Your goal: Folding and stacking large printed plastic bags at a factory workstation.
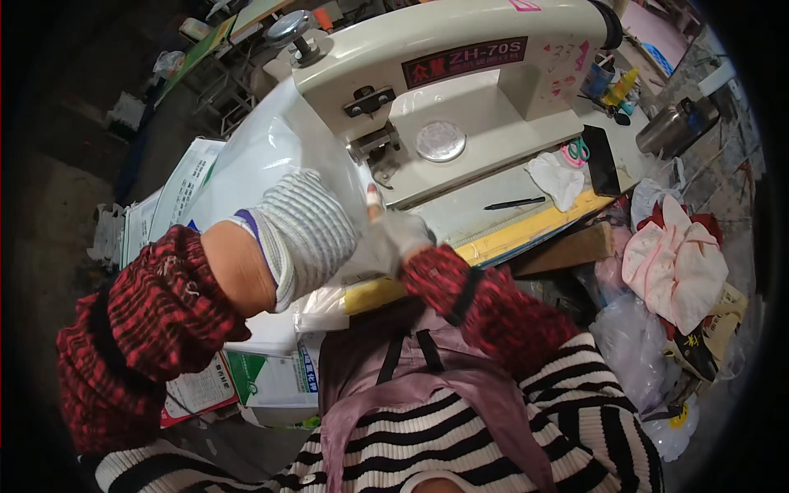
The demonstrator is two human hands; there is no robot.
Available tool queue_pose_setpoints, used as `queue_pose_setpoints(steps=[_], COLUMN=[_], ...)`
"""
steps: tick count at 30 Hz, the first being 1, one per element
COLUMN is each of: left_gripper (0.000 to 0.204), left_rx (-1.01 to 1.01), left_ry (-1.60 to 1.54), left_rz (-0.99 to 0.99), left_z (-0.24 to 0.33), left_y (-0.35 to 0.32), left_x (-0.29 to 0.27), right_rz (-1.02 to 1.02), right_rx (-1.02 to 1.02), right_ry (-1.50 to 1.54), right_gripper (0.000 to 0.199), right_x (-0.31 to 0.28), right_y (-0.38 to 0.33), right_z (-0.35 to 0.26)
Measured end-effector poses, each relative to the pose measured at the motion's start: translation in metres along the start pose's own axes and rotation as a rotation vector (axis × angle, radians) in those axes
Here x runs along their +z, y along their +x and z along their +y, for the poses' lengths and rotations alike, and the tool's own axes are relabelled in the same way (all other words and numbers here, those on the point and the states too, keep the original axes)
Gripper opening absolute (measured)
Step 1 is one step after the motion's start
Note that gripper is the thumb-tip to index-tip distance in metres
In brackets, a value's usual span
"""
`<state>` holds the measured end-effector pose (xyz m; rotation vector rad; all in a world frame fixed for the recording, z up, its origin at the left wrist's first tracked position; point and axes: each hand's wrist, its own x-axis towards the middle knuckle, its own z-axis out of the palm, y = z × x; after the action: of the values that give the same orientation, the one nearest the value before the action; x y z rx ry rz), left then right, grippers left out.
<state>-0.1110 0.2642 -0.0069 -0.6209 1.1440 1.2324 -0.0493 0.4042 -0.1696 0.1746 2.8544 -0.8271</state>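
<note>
— Fingers first: how do they stand?

— Fingers (pixel 374 201) of my right hand (pixel 394 238) are pinched on the edge of the clear bag (pixel 271 148), one bandaged tip sticking up. My left hand (pixel 304 230), in its striped glove, is curled around the same bag from the near side, gripping it.

— Where is the bag?

— It lies across the machine bed (pixel 485 205), just under the sealing head (pixel 374 148), with its bulk billowing off to my left over the printed sacks (pixel 181 189).

— How far along, would you say?

— I judge the edge is lined up but not yet under the head. Whether any seam is done I cannot tell; the plastic hides it. Feeding it through looks to be what's left.

— Anything else about?

— A pen (pixel 514 203) and a white rag (pixel 555 179) sit on the bed to my right, scissors (pixel 578 150) behind them, and a heap of pink cloth (pixel 674 263) beyond the table's edge.
</note>
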Motion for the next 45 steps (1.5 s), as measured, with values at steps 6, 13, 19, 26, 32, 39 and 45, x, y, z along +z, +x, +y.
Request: queue_pose_setpoints(steps=[6,13,19,26,32,39,45], left_gripper=[0.020,0.019,0.026,0.021,0.032,0.023,0.019], left_rx=[-1.329,-0.766,-1.336,-1.362,-0.854,-0.535,-2.261], left_ry=[-3.053,-3.448,-3.577,-3.526,-3.484,-3.686,-3.279], left_rz=[-0.104,0.190,0.131,0.391,0.083,0.480,0.649], left_z=[-0.124,-0.044,-0.062,-0.097,0.017,-0.053,-0.069], left_y=[0.065,0.011,0.067,0.088,0.039,0.016,0.115], left_x=[0.044,0.073,0.039,0.035,0.039,0.076,-0.026], right_rz=[-0.102,-0.241,-0.063,-0.068,-0.144,-0.200,-0.209], right_rx=[0.092,0.066,0.110,0.059,0.057,0.009,0.027], right_ry=[0.075,0.045,-0.201,0.143,0.163,-0.188,0.064], right_gripper=[0.058,0.080,0.070,0.069,0.057,0.060,0.083], right_x=[-0.020,-0.008,-0.011,0.010,0.026,-0.030,-0.006], right_y=[-0.004,-0.019,0.033,-0.021,-0.041,0.005,0.011], right_z=[-0.012,-0.002,-0.001,0.004,0.016,-0.011,0.013])
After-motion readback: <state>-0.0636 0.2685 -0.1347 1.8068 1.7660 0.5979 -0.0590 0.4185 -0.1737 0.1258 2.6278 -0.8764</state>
